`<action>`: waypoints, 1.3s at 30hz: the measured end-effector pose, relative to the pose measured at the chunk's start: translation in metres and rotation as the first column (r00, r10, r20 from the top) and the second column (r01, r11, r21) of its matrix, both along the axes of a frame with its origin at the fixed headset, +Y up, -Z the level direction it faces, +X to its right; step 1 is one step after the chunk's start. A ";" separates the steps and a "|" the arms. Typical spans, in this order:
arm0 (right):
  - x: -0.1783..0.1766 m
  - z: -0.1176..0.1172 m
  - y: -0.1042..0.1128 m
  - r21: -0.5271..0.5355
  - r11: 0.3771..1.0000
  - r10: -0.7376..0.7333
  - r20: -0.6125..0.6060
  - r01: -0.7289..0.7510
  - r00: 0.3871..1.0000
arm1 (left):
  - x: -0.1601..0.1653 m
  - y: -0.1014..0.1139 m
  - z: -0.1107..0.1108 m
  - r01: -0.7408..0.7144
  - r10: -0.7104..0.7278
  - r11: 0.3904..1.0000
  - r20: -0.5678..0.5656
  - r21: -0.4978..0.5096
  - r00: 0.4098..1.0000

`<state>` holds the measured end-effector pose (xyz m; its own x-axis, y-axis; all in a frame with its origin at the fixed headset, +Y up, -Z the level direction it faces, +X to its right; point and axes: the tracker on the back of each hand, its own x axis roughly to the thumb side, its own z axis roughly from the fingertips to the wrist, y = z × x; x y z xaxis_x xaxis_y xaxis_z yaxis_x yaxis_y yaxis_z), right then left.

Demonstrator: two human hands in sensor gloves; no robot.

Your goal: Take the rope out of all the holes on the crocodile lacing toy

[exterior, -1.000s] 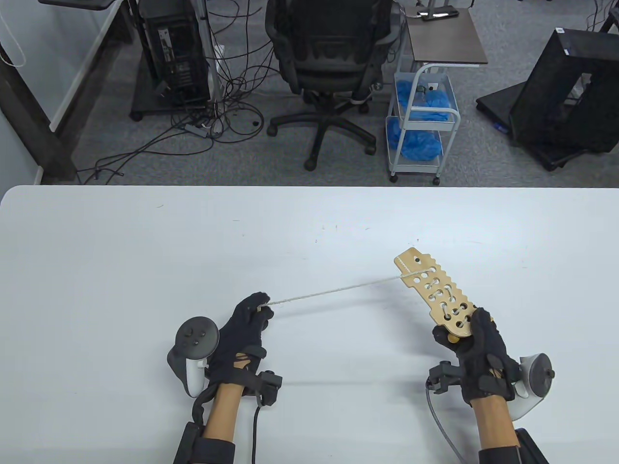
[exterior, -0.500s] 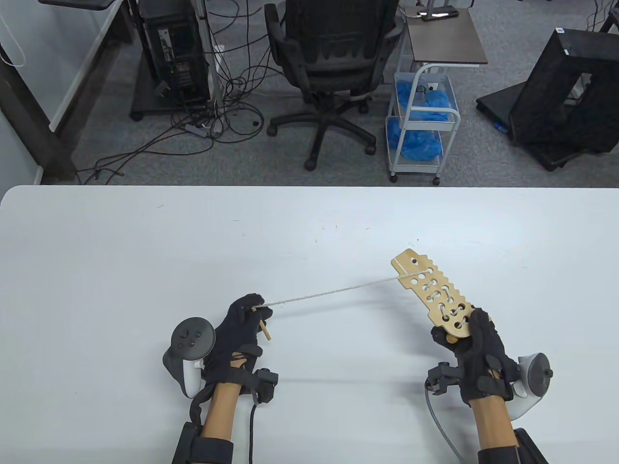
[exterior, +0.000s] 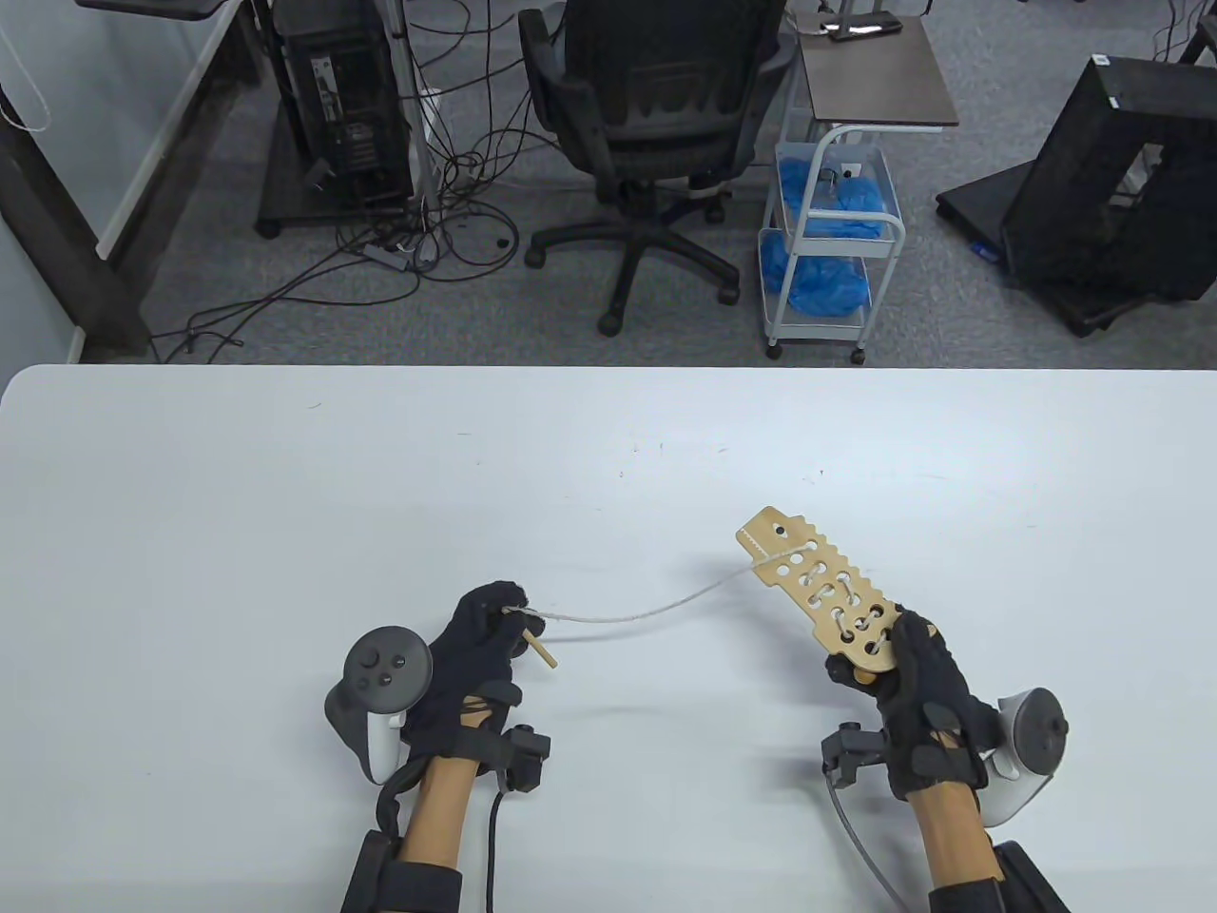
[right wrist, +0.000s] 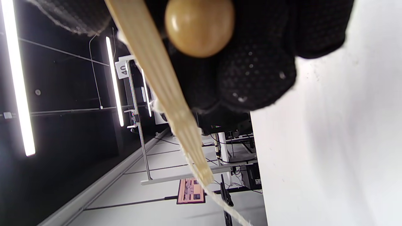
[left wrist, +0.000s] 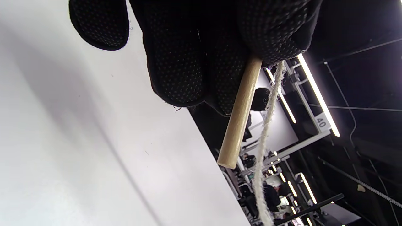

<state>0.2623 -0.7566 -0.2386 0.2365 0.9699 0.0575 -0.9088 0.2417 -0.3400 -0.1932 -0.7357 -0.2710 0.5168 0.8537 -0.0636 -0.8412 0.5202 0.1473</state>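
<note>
While most holes along the crocodile lacing toy [exterior: 825, 594] are showing open near its head end, the rope [exterior: 656, 605] is still running through several holes toward the tail end, where pale strands are crossing between them. So the unlacing is under way but well short of finished; by my reading roughly the rear half is left to free, though the exact hole count is too small to tell.

The toy is being held up off the table [exterior: 285, 495], tilted, head pointing away from the person. The right hand [exterior: 917, 699] is gripping it at the tail end, fingers and thumb curling round the board; in the right wrist view a round wooden bead [right wrist: 199, 26] is sitting against the gloved fingers just beside the board's edge.

The rope is leaving the toy near the head and hanging in a slack curve across to the left hand [exterior: 475, 656], which is pinching it together with the wooden needle [left wrist: 239, 113] at its end, fingertips closed tight on both.

Next pull likely needs the needle fed back through the next laced hole.
</note>
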 end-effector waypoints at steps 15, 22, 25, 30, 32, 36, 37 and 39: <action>-0.025 0.000 0.000 0.021 0.984 0.180 -0.106 -0.179 0.978 | 0.022 0.011 0.004 0.060 -0.067 0.994 0.073 0.094 0.995; -0.035 0.000 0.002 0.054 0.967 0.254 -0.153 -0.248 0.955 | 0.041 0.018 0.008 0.116 -0.136 0.981 0.128 0.154 0.982; -0.038 0.000 0.003 0.063 0.959 0.285 -0.165 -0.278 0.944 | 0.046 0.021 0.010 0.133 -0.158 0.975 0.139 0.176 0.977; -0.042 0.000 0.004 0.078 0.947 0.321 -0.182 -0.312 0.929 | 0.052 0.023 0.013 0.147 -0.179 0.969 0.153 0.200 0.972; -0.043 0.000 0.005 0.083 0.944 0.329 -0.188 -0.319 0.925 | 0.054 0.025 0.014 0.159 -0.194 0.964 0.157 0.211 0.968; -0.046 0.000 0.006 0.097 0.934 0.356 -0.205 -0.343 0.912 | 0.057 0.026 0.016 0.164 -0.204 0.960 0.167 0.226 0.965; -0.046 0.000 0.006 0.099 0.933 0.360 -0.206 -0.347 0.910 | 0.058 0.027 0.016 0.165 -0.206 0.959 0.169 0.229 0.964; -0.048 0.000 0.007 0.106 0.925 0.379 -0.214 -0.364 0.901 | 0.060 0.028 0.017 0.168 -0.212 0.957 0.176 0.237 0.961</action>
<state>0.2144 -0.7497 -0.2384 -0.1264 0.9861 0.1080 -0.9873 -0.1144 -0.1102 -0.1332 -0.7078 -0.2537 0.6542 0.7197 0.2327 -0.7534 0.6471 0.1166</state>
